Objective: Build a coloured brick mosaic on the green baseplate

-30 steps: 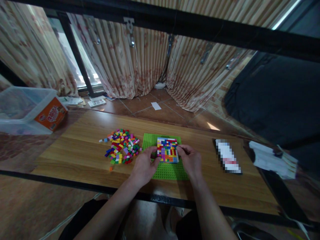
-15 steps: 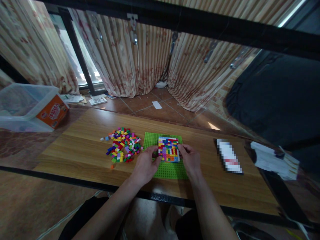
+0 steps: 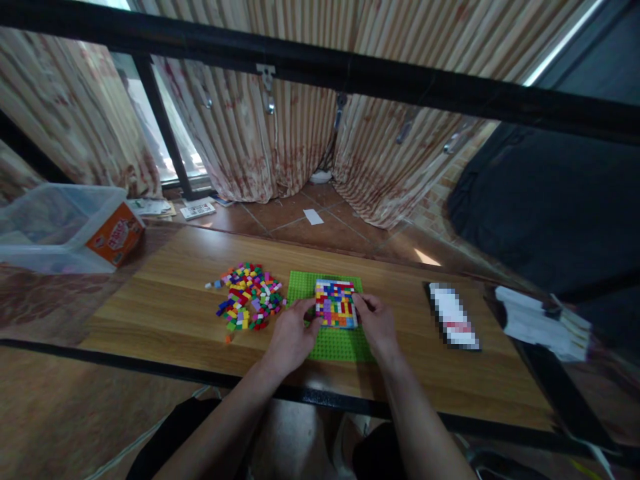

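Observation:
A square block of many-coloured toy bricks (image 3: 335, 303) sits over the green baseplate (image 3: 340, 350) in the middle of the table. My left hand (image 3: 295, 333) grips the block's left side, thumb toward its lower corner. On the opposite side, the fingers of my right hand (image 3: 375, 320) are closed on the right edge. Whether the block is fixed to the baseplate or lifted slightly off it, I cannot tell. Left of the baseplate lies a loose pile of small coloured bricks (image 3: 256, 293), with one orange brick (image 3: 228, 339) apart from it.
On the wooden table's (image 3: 165, 307) right lies a blurred-out flat object (image 3: 454, 317), with white papers (image 3: 540, 323) beyond it. A clear plastic bin (image 3: 60, 260) with an orange label stands at the far left. A black bar (image 3: 320, 67) crosses above, before the curtains.
My view has tilted up slightly and shifted, so the scene sits a little lower. Both hands stay at the brick block's sides.

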`<state>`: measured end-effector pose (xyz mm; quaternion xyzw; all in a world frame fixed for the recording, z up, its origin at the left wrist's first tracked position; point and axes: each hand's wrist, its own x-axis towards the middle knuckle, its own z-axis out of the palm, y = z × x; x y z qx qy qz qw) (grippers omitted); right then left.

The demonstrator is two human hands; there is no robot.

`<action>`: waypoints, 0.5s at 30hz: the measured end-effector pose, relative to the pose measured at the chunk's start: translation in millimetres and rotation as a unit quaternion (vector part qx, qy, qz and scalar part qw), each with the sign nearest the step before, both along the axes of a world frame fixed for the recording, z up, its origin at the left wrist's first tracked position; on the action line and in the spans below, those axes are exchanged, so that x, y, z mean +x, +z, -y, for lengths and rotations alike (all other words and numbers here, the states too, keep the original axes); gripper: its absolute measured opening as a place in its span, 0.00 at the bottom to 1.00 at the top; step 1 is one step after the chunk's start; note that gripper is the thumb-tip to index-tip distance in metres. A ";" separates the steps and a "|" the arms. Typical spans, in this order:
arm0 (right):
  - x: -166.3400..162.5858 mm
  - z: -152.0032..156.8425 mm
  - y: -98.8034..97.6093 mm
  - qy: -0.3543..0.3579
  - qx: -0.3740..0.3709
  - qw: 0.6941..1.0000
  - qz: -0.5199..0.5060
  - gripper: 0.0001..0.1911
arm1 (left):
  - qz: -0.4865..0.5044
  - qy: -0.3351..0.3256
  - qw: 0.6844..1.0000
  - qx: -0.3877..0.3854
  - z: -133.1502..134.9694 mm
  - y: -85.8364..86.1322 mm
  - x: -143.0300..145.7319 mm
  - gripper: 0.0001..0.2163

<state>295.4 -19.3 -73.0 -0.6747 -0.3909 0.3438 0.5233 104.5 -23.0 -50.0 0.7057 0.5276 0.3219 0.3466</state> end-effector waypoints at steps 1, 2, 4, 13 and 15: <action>0.3 0.4 0.7 -0.003 -0.002 1.000 -0.018 0.27 | -0.003 -0.001 1.000 -0.002 0.0 0.6 -0.3 0.15; 0.7 0.7 1.5 -0.011 -0.003 0.999 -0.037 0.28 | -0.006 -0.003 1.000 -0.005 0.0 1.1 -0.4 0.15; 1.3 0.8 3.1 -0.044 0.003 0.997 -0.068 0.30 | -0.009 -0.007 1.000 -0.009 -0.1 1.6 -0.6 0.16; -3.8 3.2 4.8 -0.069 -0.024 0.997 -0.020 0.29 | -0.010 -0.014 1.000 -0.002 1.7 -2.3 -0.4 0.16; -3.5 5.9 5.5 -0.071 -0.046 0.996 0.026 0.30 | -0.014 -0.028 1.000 0.000 1.7 -2.2 -0.3 0.15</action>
